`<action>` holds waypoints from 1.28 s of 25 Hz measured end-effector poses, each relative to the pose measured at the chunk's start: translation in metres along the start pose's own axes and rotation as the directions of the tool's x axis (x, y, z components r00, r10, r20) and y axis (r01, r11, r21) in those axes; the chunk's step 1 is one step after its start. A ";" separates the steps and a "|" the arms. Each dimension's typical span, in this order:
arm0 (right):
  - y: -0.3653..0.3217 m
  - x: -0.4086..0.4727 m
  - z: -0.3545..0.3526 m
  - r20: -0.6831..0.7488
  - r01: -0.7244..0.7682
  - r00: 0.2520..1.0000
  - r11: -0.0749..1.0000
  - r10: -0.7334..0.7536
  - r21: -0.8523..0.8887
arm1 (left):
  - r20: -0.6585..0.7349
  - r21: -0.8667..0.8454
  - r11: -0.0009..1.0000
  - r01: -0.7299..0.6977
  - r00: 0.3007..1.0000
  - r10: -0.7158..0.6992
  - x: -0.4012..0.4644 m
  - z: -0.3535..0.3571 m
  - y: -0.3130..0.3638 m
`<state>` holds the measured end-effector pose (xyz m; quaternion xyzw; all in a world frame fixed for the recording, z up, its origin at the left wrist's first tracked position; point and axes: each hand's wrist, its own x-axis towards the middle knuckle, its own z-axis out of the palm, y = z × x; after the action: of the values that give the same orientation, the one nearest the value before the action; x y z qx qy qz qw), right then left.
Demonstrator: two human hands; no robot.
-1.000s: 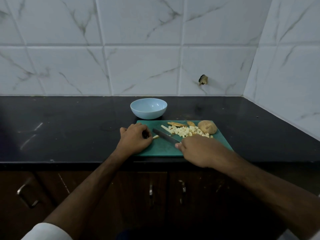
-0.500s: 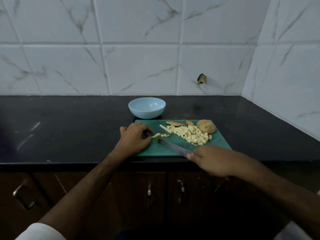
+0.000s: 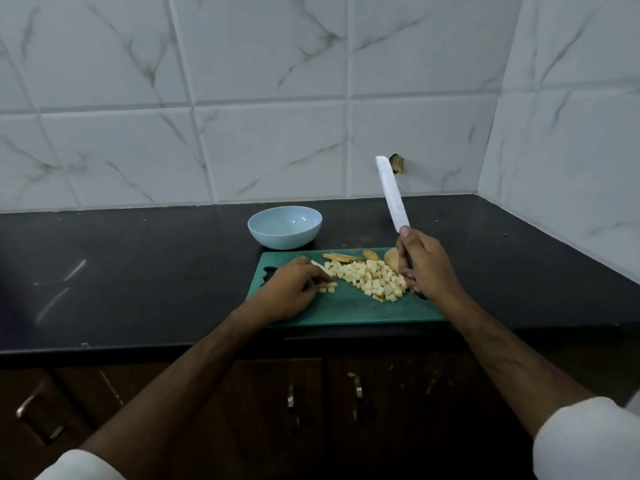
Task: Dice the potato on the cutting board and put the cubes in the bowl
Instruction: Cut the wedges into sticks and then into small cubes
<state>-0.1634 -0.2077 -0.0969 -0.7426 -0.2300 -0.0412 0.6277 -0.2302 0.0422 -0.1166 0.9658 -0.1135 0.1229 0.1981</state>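
Observation:
A green cutting board (image 3: 353, 311) lies at the counter's front edge. A heap of pale potato cubes (image 3: 372, 280) covers its middle, with a few strips (image 3: 341, 258) at the far side. A brown uncut potato piece (image 3: 390, 257) sits at the far right, partly hidden by my right hand (image 3: 427, 268). That hand grips the knife (image 3: 392, 194), blade pointing up and away above the board. My left hand (image 3: 289, 292) rests on the board's left part, fingertips on a few small cubes (image 3: 327, 287). The light blue bowl (image 3: 284, 227) stands empty just behind the board.
The black countertop (image 3: 138, 271) runs left and right, ending at white tiled walls behind and at the right corner. A small dark hole (image 3: 397, 163) marks the back wall. Brown cabinet doors with metal handles (image 3: 358, 389) are below the counter edge.
My right hand has lifted the knife off the board and swung the blade upward to the right. My left hand has shifted slightly right onto the freshly cut cubes.

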 end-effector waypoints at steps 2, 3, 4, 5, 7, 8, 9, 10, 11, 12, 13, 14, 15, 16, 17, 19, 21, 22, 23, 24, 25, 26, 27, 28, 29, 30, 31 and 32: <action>0.008 -0.002 -0.001 -0.010 0.028 1.000 1.000 -0.028 -0.004 | -0.024 -0.039 0.999 -0.015 1.000 0.014 0.003 0.002 0.008; 0.011 -0.003 -0.001 -0.008 0.038 0.999 0.999 -0.038 -0.010 | -0.028 -0.070 0.997 -0.013 1.000 0.011 0.005 0.003 0.012; 0.013 -0.003 -0.001 -0.007 0.048 0.999 0.999 -0.048 -0.008 | -0.030 -0.111 0.994 -0.007 1.000 0.004 0.007 0.005 0.015; 0.014 -0.003 -0.001 -0.005 0.056 0.998 0.998 -0.056 -0.002 | -0.026 -0.157 0.988 -0.002 1.000 -0.002 0.010 0.007 0.019; 0.017 -0.002 -0.002 0.000 0.063 0.998 0.998 -0.063 0.009 | -0.025 -0.261 0.965 -0.004 1.000 -0.003 0.015 0.011 0.025; 0.018 -0.002 -0.003 0.005 0.062 0.998 0.998 -0.062 0.014 | -0.052 -0.297 0.955 -0.010 0.999 -0.006 0.018 0.012 0.026; 0.019 -0.001 -0.003 0.011 0.059 0.998 0.998 -0.059 0.019 | -0.094 -0.296 0.955 -0.017 0.995 -0.012 0.021 0.013 0.025; 0.020 -0.001 -0.003 0.020 0.055 0.998 0.998 -0.055 0.019 | -0.140 -0.244 0.969 -0.018 0.990 -0.017 0.024 0.013 0.020; 0.021 -0.001 -0.003 0.032 0.053 0.998 0.998 -0.054 0.016 | -0.171 -0.144 0.990 -0.005 0.985 -0.020 0.027 0.013 0.012; 0.022 -0.001 -0.002 0.045 0.053 0.998 0.999 -0.053 0.009 | -0.180 -0.015 1.000 0.012 0.984 -0.015 0.029 0.013 0.004; 0.023 -0.001 -0.002 0.055 0.052 0.997 0.999 -0.052 -0.002 | -0.170 0.111 0.993 0.026 0.985 -0.007 0.029 0.013 -0.005; 0.023 -0.001 -0.002 0.063 0.049 0.997 0.999 -0.048 -0.012 | -0.153 0.204 0.978 0.033 0.988 -0.001 0.028 0.012 -0.012; 0.023 -0.001 -0.002 0.067 0.045 0.997 0.999 -0.044 -0.019 | -0.145 0.261 0.965 0.031 0.989 0.008 0.028 0.012 -0.017; 0.023 -0.001 -0.002 0.070 0.042 0.997 0.999 -0.041 -0.021 | -0.146 0.292 0.956 0.021 0.989 0.023 0.027 0.011 -0.021; 0.023 -0.001 -0.002 0.072 0.042 0.997 0.999 -0.040 -0.024 | -0.151 0.305 0.952 0.011 0.988 0.037 0.028 0.011 -0.022; 0.023 -0.001 -0.002 0.075 0.044 0.996 0.998 -0.041 -0.035 | -0.166 0.296 0.955 0.010 0.985 0.041 0.028 0.009 -0.022; 0.023 -0.001 -0.002 0.073 0.043 0.997 0.998 -0.040 -0.043 | -0.171 0.285 0.958 0.008 0.984 0.043 0.027 0.007 -0.023; 0.023 -0.001 -0.002 0.071 0.044 0.997 0.998 -0.041 -0.044 | -0.170 0.263 0.965 0.010 0.985 0.036 0.025 0.006 -0.023; 0.023 -0.001 -0.002 0.071 0.048 0.996 0.998 -0.045 -0.046 | -0.168 0.222 0.975 0.021 0.986 0.017 0.023 0.005 -0.023; 0.023 -0.002 -0.002 0.072 0.052 0.996 0.997 -0.049 -0.053 | -0.162 0.178 0.983 0.037 0.987 -0.008 0.020 0.003 -0.023; 0.023 -0.002 -0.002 0.072 0.058 0.996 0.996 -0.053 -0.062 | -0.154 0.147 0.988 0.051 0.988 -0.029 0.018 0.002 -0.024; 0.022 -0.002 -0.002 0.072 0.063 0.996 0.996 -0.058 -0.070 | -0.144 0.134 0.989 0.060 0.989 -0.040 0.015 0.001 -0.025; 0.020 -0.003 -0.001 0.071 0.068 0.995 0.995 -0.063 -0.075 | -0.135 0.132 0.989 0.063 0.990 -0.045 0.012 0.000 -0.026; 0.018 -0.003 0.000 0.069 0.075 0.995 0.994 -0.069 -0.079 | -0.132 0.133 0.989 0.060 0.990 -0.042 0.008 0.000 -0.027; 0.017 -0.004 0.001 0.067 0.083 0.995 0.993 -0.077 -0.087 | -0.132 0.135 0.989 0.057 0.990 -0.039 0.004 -0.001 -0.028; 0.016 -0.005 0.002 0.067 0.094 0.994 0.990 -0.087 -0.103 | -0.136 0.141 0.988 0.056 0.990 -0.036 0.000 -0.002 -0.029; 0.014 -0.006 0.003 0.070 0.106 0.993 0.986 -0.097 -0.132 | -0.144 0.148 0.988 0.053 0.989 -0.032 -0.003 -0.003 -0.030; 0.010 -0.006 0.004 0.080 0.113 0.992 0.977 -0.099 -0.182 | -0.152 0.147 0.988 0.053 0.988 -0.031 -0.006 -0.004 -0.032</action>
<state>-0.1657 -0.2071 -0.1092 -0.7858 -0.2865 -0.0697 0.5437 -0.2282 0.0734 -0.1264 0.9683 -0.0684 0.1987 0.1349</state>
